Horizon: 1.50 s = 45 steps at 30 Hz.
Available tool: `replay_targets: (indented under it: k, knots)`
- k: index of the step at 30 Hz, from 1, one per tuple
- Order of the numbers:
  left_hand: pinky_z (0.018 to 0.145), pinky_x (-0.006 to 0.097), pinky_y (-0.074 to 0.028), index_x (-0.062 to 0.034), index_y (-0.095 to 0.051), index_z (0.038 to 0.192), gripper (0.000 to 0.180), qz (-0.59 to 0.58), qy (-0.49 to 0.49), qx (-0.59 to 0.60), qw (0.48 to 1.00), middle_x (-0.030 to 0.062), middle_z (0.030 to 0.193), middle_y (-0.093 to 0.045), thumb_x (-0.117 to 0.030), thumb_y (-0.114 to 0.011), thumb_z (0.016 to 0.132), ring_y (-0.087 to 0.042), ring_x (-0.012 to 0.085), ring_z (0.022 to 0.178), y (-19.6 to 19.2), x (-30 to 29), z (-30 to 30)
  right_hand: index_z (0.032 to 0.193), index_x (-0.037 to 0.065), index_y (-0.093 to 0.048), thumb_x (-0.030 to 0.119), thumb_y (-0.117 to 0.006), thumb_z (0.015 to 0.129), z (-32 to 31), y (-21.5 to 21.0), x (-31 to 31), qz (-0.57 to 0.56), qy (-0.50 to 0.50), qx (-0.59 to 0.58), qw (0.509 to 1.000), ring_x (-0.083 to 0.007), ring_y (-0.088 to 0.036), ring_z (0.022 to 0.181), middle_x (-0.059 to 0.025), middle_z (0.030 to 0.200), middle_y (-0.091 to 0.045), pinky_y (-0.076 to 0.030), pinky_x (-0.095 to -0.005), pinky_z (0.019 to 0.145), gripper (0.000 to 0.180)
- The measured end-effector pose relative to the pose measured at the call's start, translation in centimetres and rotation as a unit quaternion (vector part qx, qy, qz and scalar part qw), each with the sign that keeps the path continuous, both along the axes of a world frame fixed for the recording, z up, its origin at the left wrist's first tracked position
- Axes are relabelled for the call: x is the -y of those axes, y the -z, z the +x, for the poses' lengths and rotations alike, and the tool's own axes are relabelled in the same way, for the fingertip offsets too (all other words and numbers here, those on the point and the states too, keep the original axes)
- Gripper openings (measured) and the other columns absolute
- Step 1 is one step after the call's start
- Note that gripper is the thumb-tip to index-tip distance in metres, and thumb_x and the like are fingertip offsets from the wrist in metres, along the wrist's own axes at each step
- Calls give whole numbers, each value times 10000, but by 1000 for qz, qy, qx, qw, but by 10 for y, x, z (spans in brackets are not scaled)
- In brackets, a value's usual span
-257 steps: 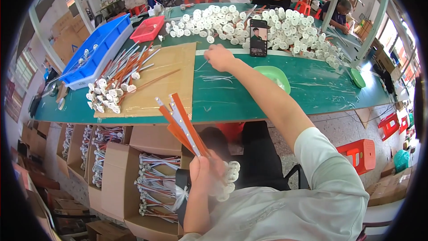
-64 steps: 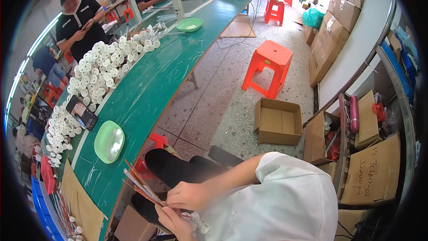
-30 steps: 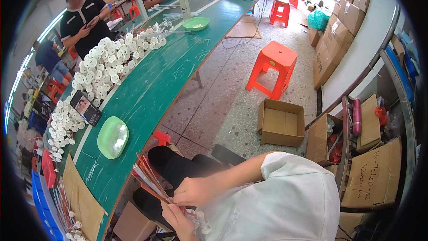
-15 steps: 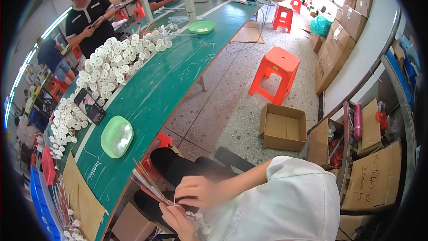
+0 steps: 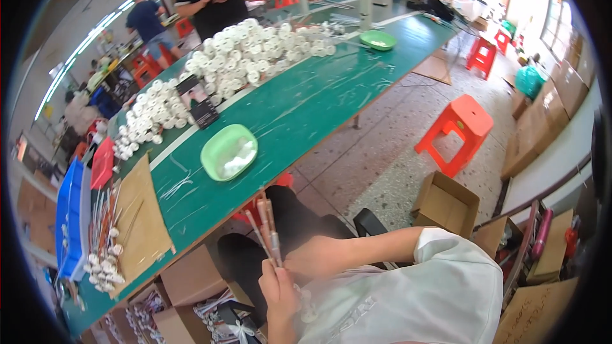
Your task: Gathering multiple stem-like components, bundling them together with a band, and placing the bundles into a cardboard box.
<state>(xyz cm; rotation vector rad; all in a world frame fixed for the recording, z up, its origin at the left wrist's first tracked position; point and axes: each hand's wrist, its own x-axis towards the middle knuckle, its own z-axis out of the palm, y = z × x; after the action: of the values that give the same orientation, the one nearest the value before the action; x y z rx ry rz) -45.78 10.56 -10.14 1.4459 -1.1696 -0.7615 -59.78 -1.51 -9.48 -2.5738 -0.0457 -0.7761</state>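
Over the last half second the view has swung a little further along the long green surface [image 5: 306, 108], so the pale green plastic dish [image 5: 229, 151] now sits more centrally, while the bundle of thin orange-and-white rods [image 5: 264, 226] remains low in the picture, off the surface and above the person's lap; the work appears to be continuing in the hands rather than moving back onto the surface. The left hand [image 5: 278, 290] is closed around the lower part of the bundle, fingers curled about it, with the rod tips fanning up and to the left. The right hand [image 5: 317, 256] lies just to the right, touching the bundle near its base, fingers pressed together on it; exactly what they pinch cannot be made out. Small white parts hang just below the hands. Far across the surface lies a heap of white round plastic pieces [image 5: 242, 64], and near left a brown cardboard sheet [image 5: 141, 216].
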Motion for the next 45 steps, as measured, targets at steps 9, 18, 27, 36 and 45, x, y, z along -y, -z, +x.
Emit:
replay_targets:
  k: [9,18,27,36,45]
  knots:
    - [496,214,-403,9,-515,909,183,17,46,8,999,70,708,-664,-155,-460,966,-542,68,548,-12,-6,2,908,5,-658,154,-586,947,-5,16,-22,877,-177,-73,441,-107,-591,785,-38,848,-643,-471,-241,663,171]
    - [457,219,-310,-19,-507,907,318,-18,4,-14,1000,-19,601,-446,-312,-448,1016,-413,51,509,7,-4,-4,954,40,-632,98,-683,802,-1,4,-23,29,135,218,966,-187,-627,703,-66,866,-645,-522,-313,574,171]
    - [478,198,-311,-27,-494,994,360,6,10,-66,998,-19,678,-477,-383,-446,1012,-408,36,545,12,-5,-8,906,-11,-653,-9,-695,685,-8,7,-23,-21,59,224,973,-248,-653,632,-134,833,-669,-538,-306,542,225]
    - [677,377,-475,17,-423,1323,440,8,250,-68,966,146,837,-609,-163,-429,921,-599,276,718,10,-9,8,776,17,-655,7,-728,727,-1,39,-7,819,-89,-66,563,-111,-553,547,-50,693,-619,-462,-254,522,89]
    - [466,262,-379,-25,-521,978,555,-139,23,-328,934,33,628,-492,-578,-499,929,-462,115,513,-22,-10,86,827,78,-539,-5,-678,826,69,18,4,676,95,61,728,-40,-433,537,45,660,-485,-319,-206,480,161]
